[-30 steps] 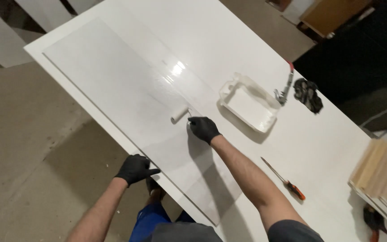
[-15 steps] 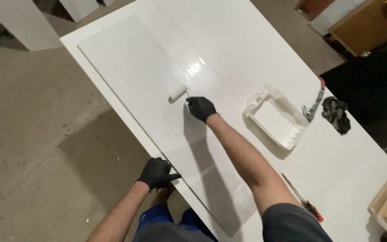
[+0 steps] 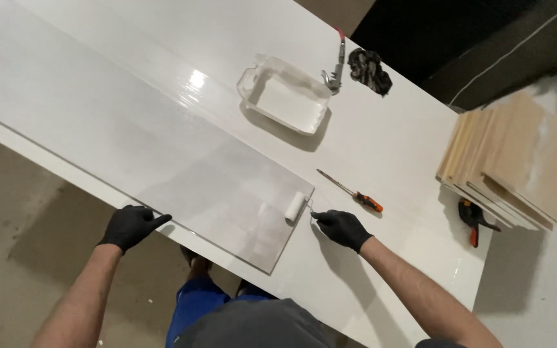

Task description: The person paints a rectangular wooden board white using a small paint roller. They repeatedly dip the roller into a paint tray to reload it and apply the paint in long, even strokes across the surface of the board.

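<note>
Spanning the bench (image 3: pixel 388 148), the white panel (image 3: pixel 130 148) lies glossy with wet paint. The left hand (image 3: pixel 131 225) presses its near edge, fingers half-curled, holding nothing; the right hand (image 3: pixel 343 227) grips the small roller (image 3: pixel 294 207) at the panel's corner, where it may slip off and smear.

The white panel (image 3: pixel 130 148) runs out of frame at the top-left corner, so its far end can't be seen. Table (image 3: pixel 420 148) is cut off at the left and bottom edges too. The roller (image 3: pixel 295 207) handle is buried in the right hand (image 3: pixel 343 227); grip shape can't be made out. Left hand (image 3: pixel 131 225) covers the table's near edge, fingertips' contact unclear. Clamp (image 3: pixel 475 222) is half under the stack of boards (image 3: pixel 517 158). Dark bundle (image 3: pixel 369 69) near the far edge is prob. a rag or glove, too small to tell.
</note>
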